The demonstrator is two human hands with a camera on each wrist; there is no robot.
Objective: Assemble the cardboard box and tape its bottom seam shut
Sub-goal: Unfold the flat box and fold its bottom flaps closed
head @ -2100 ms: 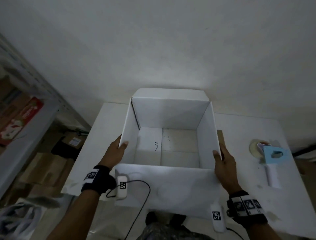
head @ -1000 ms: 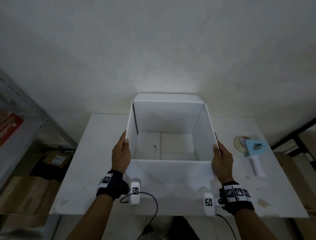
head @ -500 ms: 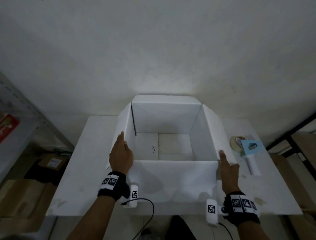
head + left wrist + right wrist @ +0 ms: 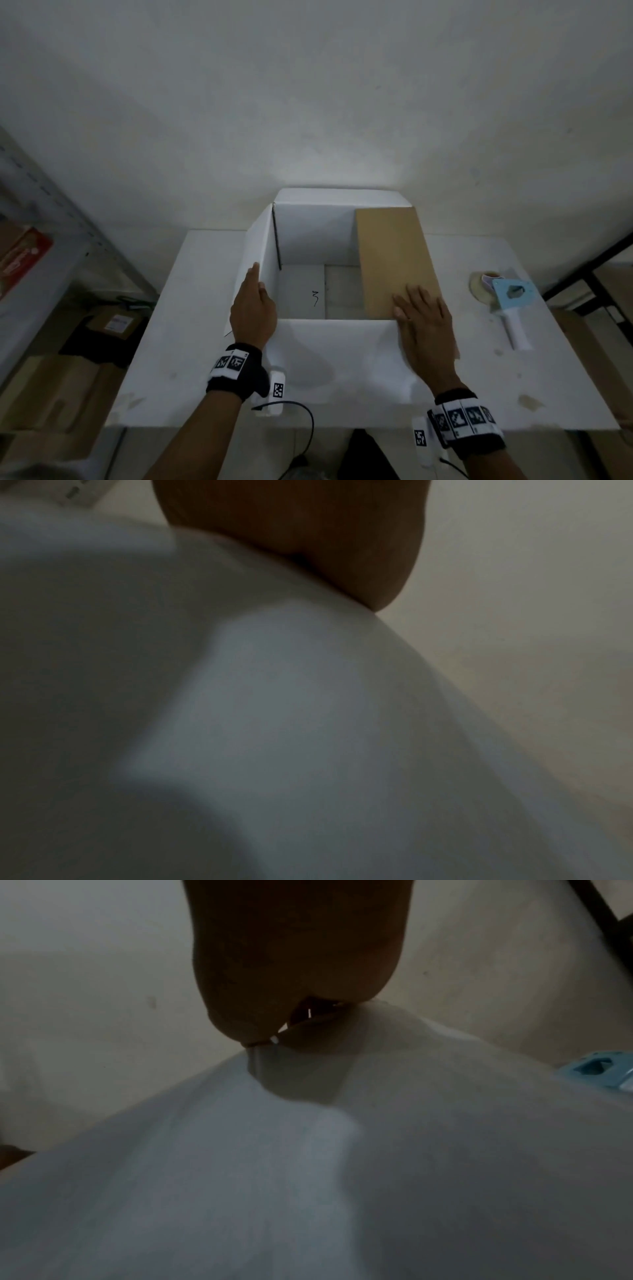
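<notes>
A cardboard box (image 4: pixel 342 359), white inside and brown outside, stands open-side-up on the white table (image 4: pixel 191 342). Its right flap (image 4: pixel 390 253) is folded inward over the opening, brown side up. My right hand (image 4: pixel 424 322) lies flat on that flap's near end, fingers spread. The left flap (image 4: pixel 257 240) stands nearly upright, leaning slightly outward, and my left hand (image 4: pixel 253 308) rests against it with straight fingers. The near flap lies spread toward me. In both wrist views only a palm heel (image 4: pixel 308 534) and blurred white cardboard (image 4: pixel 308 1150) show. A blue tape dispenser (image 4: pixel 510 298) lies on the table, right of the box.
A metal shelf (image 4: pixel 41 240) with boxes stands at the left, and cardboard boxes (image 4: pixel 113 322) sit on the floor below it. A dark frame (image 4: pixel 589 263) is at the far right. A black cable (image 4: pixel 301 414) hangs at the table's front edge.
The right flap, splayed outward half a second ago, is now folded in over the opening under my right hand. My left hand has slid up along the left flap.
</notes>
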